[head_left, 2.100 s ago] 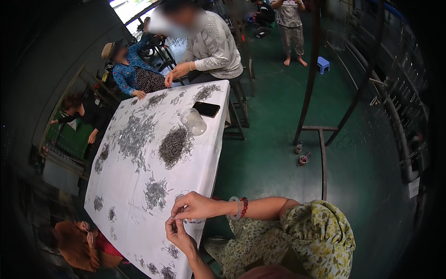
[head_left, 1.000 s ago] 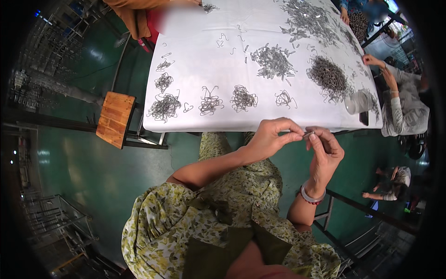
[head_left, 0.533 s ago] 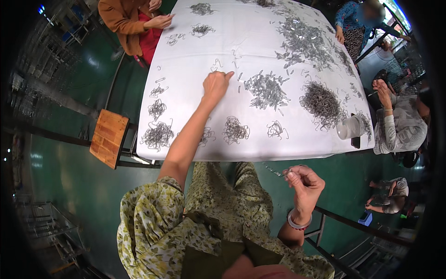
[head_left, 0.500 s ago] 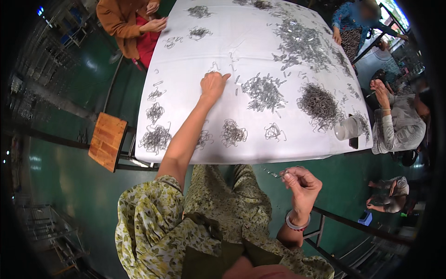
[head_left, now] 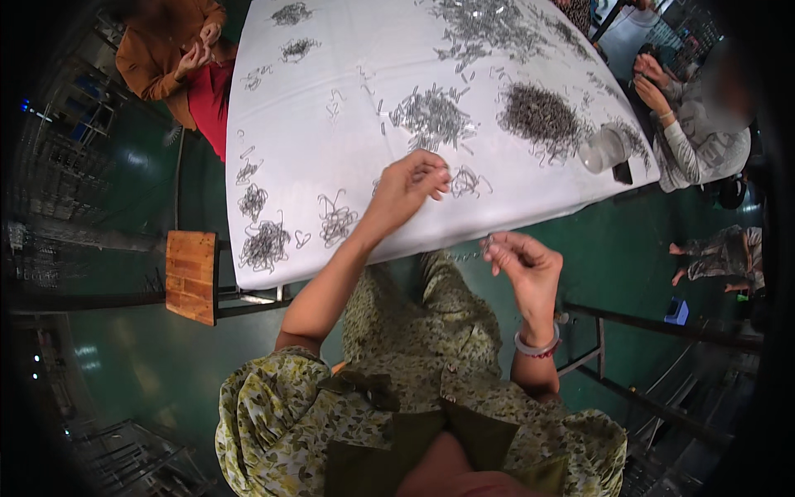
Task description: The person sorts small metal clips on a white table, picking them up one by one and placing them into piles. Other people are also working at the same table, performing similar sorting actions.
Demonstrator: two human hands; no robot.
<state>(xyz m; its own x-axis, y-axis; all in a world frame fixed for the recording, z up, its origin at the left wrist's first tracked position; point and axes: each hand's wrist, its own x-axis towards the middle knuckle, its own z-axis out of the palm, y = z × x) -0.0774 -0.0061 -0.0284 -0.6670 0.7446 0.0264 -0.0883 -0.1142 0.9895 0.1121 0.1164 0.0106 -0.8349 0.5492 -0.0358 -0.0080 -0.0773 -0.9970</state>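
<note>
My left hand (head_left: 407,192) hovers over the near side of the white-covered table (head_left: 306,108), its fingers curled together. Whether anything is in them I cannot make out. Beyond its fingertips lies a small pile of bent wire hooks (head_left: 469,182). Just off the table's near edge, my right hand (head_left: 527,267) pinches a thin, shiny metal wire piece (head_left: 469,256) between thumb and fingers, trailing to the left. Farther in lies a heap of short grey metal strips (head_left: 432,118). A dark heap of small metal pieces (head_left: 540,120) sits to its right.
More wire-hook piles (head_left: 265,246) line the table's left side. A clear plastic tub (head_left: 604,149) stands by the right edge next to a dark flat object (head_left: 623,172). A wooden stool (head_left: 191,277) is at the left. Co-workers sit at the far left and right.
My left hand has drawn back from the middle of the table toward my right hand, its fingers curling. My right hand still pinches the wire piece. The view has shifted.
</note>
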